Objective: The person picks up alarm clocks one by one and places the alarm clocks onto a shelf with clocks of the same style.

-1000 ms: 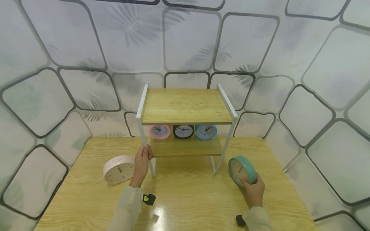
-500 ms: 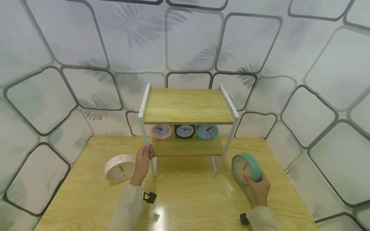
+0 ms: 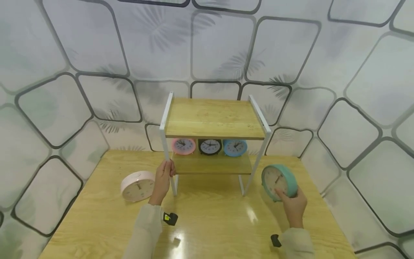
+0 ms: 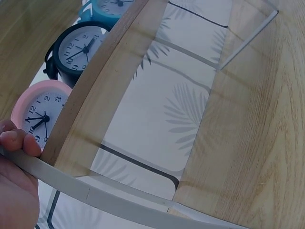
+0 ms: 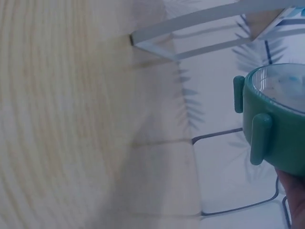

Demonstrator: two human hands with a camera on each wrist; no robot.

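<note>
My left hand grips the white metal leg of a two-tier wooden shelf, its fingers curled round the front left upright. On the right, my right hand holds a round green alarm clock by its side, thumb over the front. The clock is raised off the table and tilted, face towards me. Its two small feet show in the right wrist view. On the lower board stand a pink alarm clock, a black alarm clock and a blue alarm clock.
A pale pink round clock leans back on the wooden table, left of my left hand. Patterned walls close in the table at the back and sides.
My right hand has lifted the green clock off the table and turned its face more towards me. My left hand keeps its grip on the shelf leg. The head view has shifted slightly.
</note>
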